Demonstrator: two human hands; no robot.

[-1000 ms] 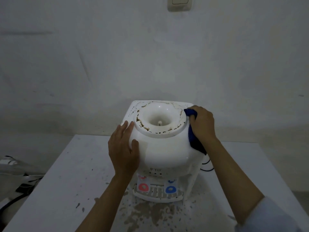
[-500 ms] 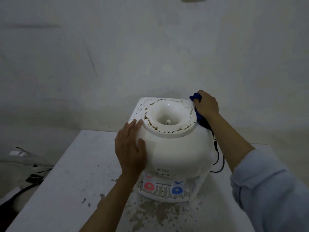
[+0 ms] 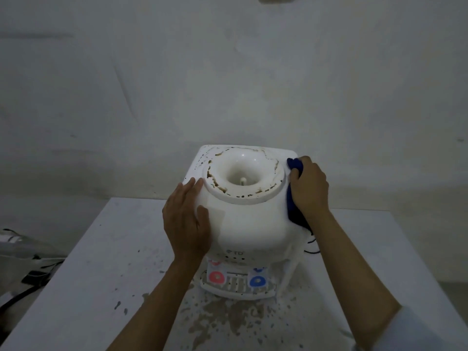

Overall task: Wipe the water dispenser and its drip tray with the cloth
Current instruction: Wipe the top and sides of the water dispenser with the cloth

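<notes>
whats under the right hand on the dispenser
A blue cloth is pressed between the right hand and the water dispenser side. The casing beneath the cloth is covered.

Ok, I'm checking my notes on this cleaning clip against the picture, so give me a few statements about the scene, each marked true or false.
1. The right hand presses a blue cloth against the side of the water dispenser. True.
2. The left hand holds a second cloth. False: it lies bare and flat on the dispenser's other side.
3. Brown stains ring the bottle well on top. True.
4. A water bottle sits in the well. False: the well is open, with only its central spike showing.
5. The drip tray is being wiped. False: neither hand is on it.
6. The table in front of the dispenser is spotted with stains. True.
</notes>
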